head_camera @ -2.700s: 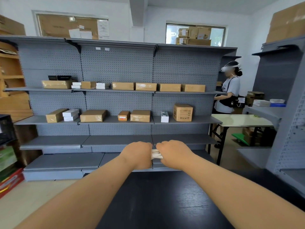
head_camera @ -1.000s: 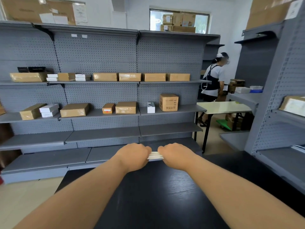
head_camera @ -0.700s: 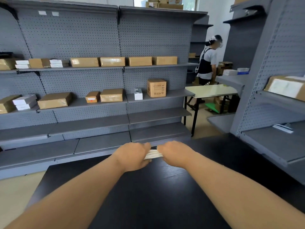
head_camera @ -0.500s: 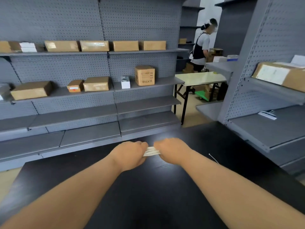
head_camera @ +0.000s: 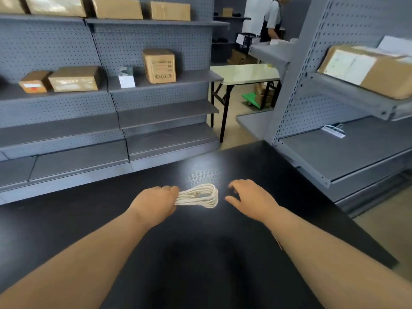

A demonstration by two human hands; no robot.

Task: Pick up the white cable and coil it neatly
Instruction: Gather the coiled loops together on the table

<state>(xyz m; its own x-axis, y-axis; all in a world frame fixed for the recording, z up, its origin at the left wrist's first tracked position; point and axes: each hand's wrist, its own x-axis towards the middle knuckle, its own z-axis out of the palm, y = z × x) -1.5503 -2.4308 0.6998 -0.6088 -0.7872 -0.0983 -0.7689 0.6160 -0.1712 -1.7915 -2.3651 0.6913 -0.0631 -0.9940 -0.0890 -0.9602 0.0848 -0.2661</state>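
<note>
The white cable (head_camera: 201,196) is a flat bundle of several loops, low over the black table (head_camera: 200,253). My left hand (head_camera: 156,201) is shut on the bundle's left end, and the loops stick out to the right. My right hand (head_camera: 249,198) hovers just right of the loops, fingers spread, holding nothing and not touching the cable.
Grey pegboard shelving (head_camera: 111,103) with cardboard boxes stands beyond the table's far edge. Another grey shelf unit (head_camera: 338,157) juts in close on the right, with a box on it. A white folding table (head_camera: 245,73) and a person (head_camera: 273,18) are further back.
My right hand has let go of the cable and moved right, opening. The bundle's looped end now shows. My view has tilted down and turned right.
</note>
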